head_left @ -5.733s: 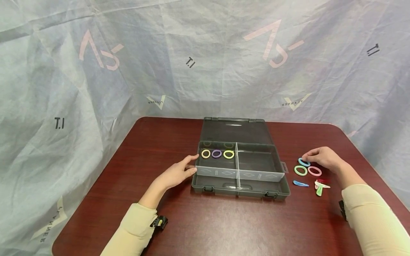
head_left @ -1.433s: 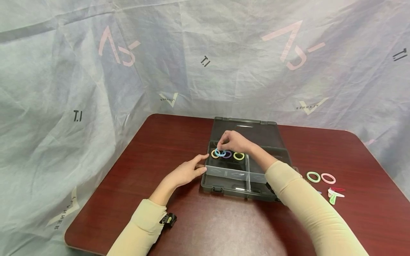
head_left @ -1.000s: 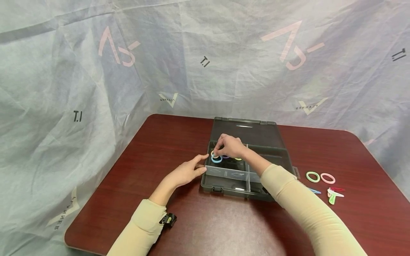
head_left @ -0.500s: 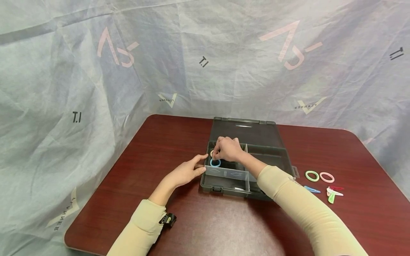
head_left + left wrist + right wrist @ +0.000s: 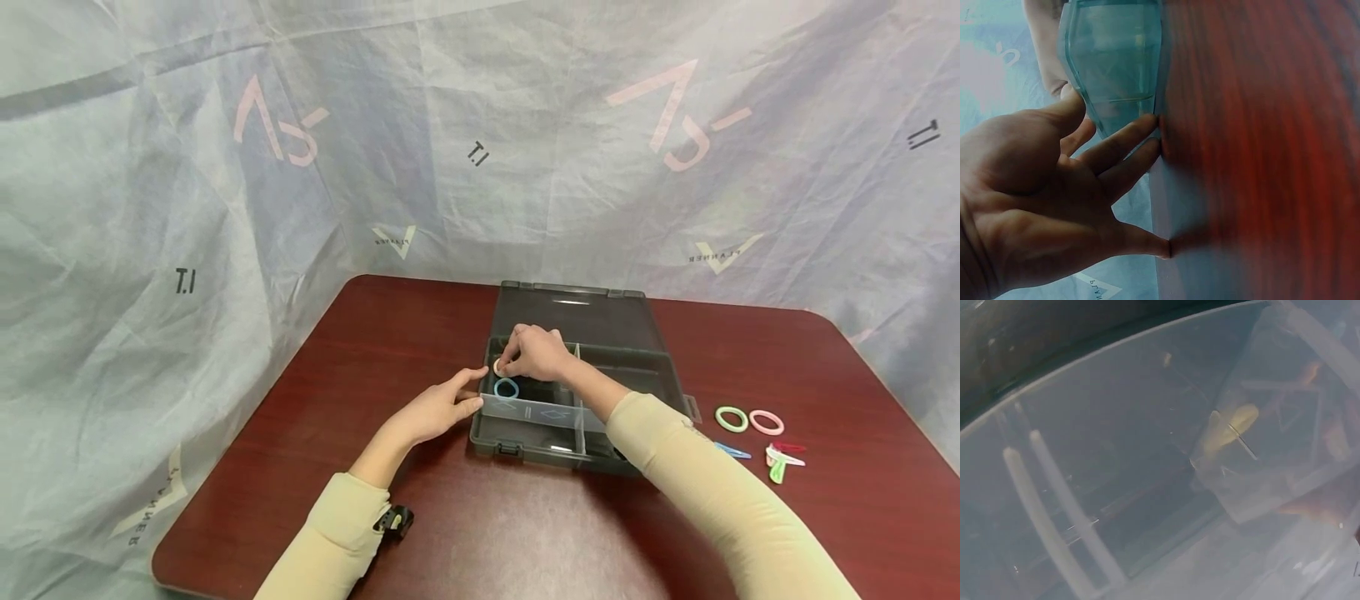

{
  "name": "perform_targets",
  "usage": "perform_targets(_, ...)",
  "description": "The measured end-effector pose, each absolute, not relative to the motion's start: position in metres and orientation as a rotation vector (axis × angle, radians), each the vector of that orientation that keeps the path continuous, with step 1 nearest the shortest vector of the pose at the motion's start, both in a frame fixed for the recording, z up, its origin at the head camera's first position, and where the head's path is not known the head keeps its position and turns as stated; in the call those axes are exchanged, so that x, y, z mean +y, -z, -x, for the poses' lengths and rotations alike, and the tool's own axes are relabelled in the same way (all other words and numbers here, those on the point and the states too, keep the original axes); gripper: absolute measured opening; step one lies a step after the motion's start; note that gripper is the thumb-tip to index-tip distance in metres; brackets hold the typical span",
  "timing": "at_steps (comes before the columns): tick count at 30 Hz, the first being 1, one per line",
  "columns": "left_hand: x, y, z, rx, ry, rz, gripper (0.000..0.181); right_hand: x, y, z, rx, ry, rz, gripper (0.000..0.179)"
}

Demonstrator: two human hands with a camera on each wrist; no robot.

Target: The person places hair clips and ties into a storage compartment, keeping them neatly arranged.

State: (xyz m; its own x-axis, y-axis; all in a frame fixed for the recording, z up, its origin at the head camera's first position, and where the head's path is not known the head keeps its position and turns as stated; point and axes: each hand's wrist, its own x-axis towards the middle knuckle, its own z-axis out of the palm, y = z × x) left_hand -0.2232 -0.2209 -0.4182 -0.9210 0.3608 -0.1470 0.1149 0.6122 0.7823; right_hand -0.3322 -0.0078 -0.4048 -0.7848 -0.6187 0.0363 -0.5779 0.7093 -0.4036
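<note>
Cloth backdrop (image 5: 555, 192): black "T.I" (image 5: 185, 281) three times, upright on left side, tilted at centre and far right. Pale yellow V marks (image 5: 406, 242), each crossed by "PLANNER" in mirror writing, two along the back, one low on left side. Large pink characters (image 5: 300, 143) in two groups, one 5-like, reading uncertain. Left wrist view: same word, part legible. Clear box divider (image 5: 542, 413): diamonds, paired bars
</note>
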Motion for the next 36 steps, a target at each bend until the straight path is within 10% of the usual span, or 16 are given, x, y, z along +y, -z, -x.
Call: perform_targets(36, -0.218, 0.419, 0.222, 2.600, -1.203, -0.379, 0.056, 0.151, 0.362, 0.345, 2.813, 1.010, 0.726, 0.021)
